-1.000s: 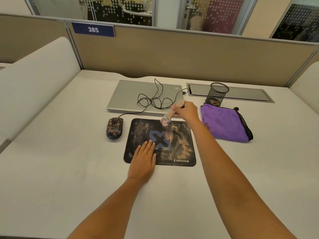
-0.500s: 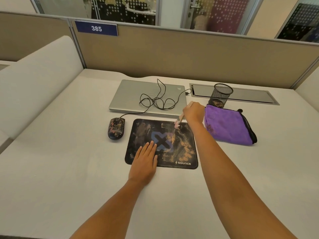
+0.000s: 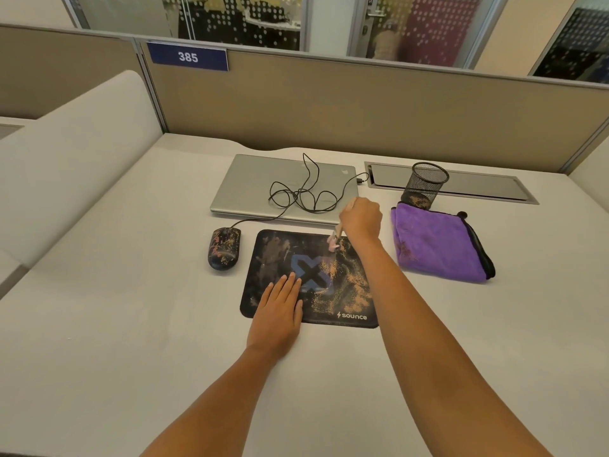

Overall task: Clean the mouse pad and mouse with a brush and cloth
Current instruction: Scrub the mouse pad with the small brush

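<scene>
Orange-dusted black mouse pad (image 3: 273, 252), seemingly thin, limp and prone to sliding, lies pinned beneath the flat, straight-fingered left hand (image 3: 278, 308) as the right hand (image 3: 361, 219) grips a small brush (image 3: 333, 241) by its handle just beyond, with the speckled mouse (image 3: 224, 247) left of both hands and the purple cloth (image 3: 435, 245) right.

Bare desk (image 3: 131, 308) open left of the flat fingers (image 3: 286, 286) of the left hand (image 3: 276, 311), mouse (image 3: 224, 247) ahead-left of them, closed laptop (image 3: 260, 186) and loose cable (image 3: 300, 193) just beyond the right hand (image 3: 361, 221) fingers, possibly touching, purple cloth (image 3: 435, 245) and mesh cup (image 3: 425, 186) to their right.
</scene>
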{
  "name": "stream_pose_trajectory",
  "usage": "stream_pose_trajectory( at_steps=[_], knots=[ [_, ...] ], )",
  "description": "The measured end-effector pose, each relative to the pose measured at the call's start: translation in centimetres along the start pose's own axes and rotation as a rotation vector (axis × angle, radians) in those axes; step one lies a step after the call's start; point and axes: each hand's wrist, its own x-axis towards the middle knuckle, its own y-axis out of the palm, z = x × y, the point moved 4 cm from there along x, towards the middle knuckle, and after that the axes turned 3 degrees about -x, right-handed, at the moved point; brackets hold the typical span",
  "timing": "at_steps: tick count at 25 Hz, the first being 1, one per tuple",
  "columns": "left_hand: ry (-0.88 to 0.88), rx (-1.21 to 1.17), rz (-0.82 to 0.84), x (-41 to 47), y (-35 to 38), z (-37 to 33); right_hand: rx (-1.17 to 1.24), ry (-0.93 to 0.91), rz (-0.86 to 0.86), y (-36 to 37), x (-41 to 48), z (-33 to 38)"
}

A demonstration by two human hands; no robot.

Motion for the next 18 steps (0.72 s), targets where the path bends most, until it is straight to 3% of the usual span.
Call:
stream_pose_trajectory(
  at_steps=[6,12,15,18],
  knots=[
    [0.000,0.004,-0.004,0.0,0.0,0.0,0.119,-0.004,0.136,2.1,-1.0,1.7],
    [0.010,0.021,-0.016,0.0,-0.1,-0.1,-0.072,0.018,0.049,0.3,-0.3,-0.1],
    [0.010,0.028,-0.017,0.0,-0.1,-0.1,0.036,-0.079,0.042,-0.1,-0.4,0.3],
    [0.006,0.030,-0.014,0.1,0.0,-0.1,0.196,-0.284,0.153,1.0,-1.9,1.0]
  ],
)
